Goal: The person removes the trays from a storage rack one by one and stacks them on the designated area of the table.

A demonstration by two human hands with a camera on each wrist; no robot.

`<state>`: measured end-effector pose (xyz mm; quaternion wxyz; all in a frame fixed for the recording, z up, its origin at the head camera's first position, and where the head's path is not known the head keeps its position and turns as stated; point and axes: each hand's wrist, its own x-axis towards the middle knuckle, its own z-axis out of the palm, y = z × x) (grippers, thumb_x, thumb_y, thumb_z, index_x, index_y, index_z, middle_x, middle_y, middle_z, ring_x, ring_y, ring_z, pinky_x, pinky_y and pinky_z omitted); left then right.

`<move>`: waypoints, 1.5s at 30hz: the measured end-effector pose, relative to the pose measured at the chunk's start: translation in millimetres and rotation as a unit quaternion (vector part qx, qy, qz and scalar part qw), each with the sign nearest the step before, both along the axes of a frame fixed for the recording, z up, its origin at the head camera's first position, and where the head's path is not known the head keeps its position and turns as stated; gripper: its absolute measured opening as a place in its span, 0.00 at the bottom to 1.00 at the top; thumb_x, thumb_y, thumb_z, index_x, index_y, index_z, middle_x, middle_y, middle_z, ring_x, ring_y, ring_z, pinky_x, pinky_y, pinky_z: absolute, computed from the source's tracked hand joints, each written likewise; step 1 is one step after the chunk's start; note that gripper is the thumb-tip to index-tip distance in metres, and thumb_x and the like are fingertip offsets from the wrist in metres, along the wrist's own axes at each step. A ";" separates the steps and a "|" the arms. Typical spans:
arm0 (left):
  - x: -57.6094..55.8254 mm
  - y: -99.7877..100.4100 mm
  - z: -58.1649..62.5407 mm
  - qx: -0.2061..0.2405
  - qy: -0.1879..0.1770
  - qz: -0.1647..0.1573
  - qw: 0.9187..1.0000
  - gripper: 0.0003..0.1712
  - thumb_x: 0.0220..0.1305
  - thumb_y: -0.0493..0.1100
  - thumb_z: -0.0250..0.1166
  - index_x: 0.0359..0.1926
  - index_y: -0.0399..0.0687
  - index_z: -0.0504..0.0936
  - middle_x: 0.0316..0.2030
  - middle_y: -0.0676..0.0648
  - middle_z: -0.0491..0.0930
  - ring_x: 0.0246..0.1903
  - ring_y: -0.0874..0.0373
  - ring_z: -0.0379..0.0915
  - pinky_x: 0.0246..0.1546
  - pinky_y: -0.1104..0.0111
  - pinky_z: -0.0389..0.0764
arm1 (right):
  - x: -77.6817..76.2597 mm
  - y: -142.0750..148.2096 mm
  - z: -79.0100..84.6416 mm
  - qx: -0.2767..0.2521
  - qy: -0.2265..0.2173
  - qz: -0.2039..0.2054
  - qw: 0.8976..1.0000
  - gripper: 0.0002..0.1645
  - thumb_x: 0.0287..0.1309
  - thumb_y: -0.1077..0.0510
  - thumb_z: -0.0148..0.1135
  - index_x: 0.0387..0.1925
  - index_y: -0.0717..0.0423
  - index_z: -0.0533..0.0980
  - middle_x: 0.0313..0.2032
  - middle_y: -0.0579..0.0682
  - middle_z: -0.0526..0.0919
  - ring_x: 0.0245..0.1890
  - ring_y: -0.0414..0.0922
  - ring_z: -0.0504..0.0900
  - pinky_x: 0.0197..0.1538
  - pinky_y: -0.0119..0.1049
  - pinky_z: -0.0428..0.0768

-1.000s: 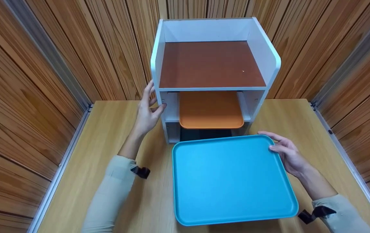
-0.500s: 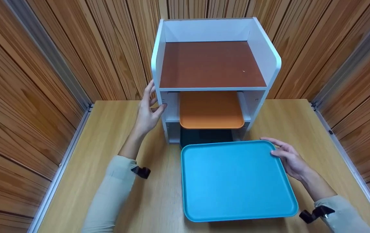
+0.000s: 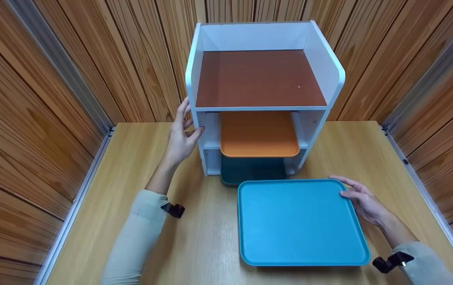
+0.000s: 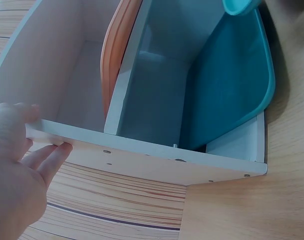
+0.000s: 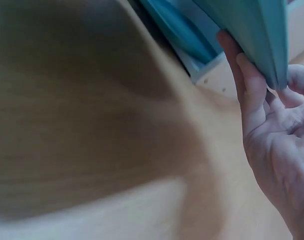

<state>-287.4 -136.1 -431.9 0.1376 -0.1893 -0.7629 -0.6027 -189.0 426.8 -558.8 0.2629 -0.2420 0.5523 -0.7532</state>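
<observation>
- Handling the blue tray [image 3: 303,221] in front of the shelf [image 3: 323,65]: judged to be the step in hand.
- Blue tray: held raised above the tabletop [image 3: 206,245], right of centre, toward the near edge; shadow noted beneath.
- Right hand [image 3: 365,202]: gripping the blue tray at its far right corner, thumb on top, fingers underneath.
- Left hand [image 3: 179,142]: thumb and fingers pinching the shelf's left side panel; purpose judged as bracing.
- Shelf: upright at the tabletop's far edge.
- Orange tray [image 3: 259,136]: in the middle compartment.
- Teal tray [image 3: 250,170]: in the bottom compartment, front projecting past the shelf; contact with the blue tray cannot be confirmed.
- Next move, as judged: calls for a level blue tray, a firm corner grip and clearance from the teal tray's front.
</observation>
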 end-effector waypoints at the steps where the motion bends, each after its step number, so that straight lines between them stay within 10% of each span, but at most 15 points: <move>1: -0.2 -0.4 -0.4 -0.001 -0.001 0.001 1.000 0.49 0.80 0.29 0.66 0.90 0.47 0.50 0.85 0.33 0.65 0.81 0.25 0.69 0.70 0.33 0.84 | 0.0 3.0 -2.2 0.004 0.002 -0.001 1.000 0.40 0.89 0.69 0.28 0.84 0.39 0.71 0.76 0.39 0.83 0.74 0.40 0.86 0.74 0.40 0.87; 45: 0.1 0.3 0.0 0.007 0.000 -0.005 1.000 0.50 0.79 0.28 0.65 0.90 0.46 0.49 0.85 0.33 0.64 0.81 0.24 0.69 0.70 0.31 0.83 | 4.3 73.8 -18.8 0.070 -0.090 0.015 0.993 0.40 0.90 0.69 0.30 0.85 0.34 0.69 0.74 0.36 0.85 0.69 0.40 0.89 0.68 0.38 0.91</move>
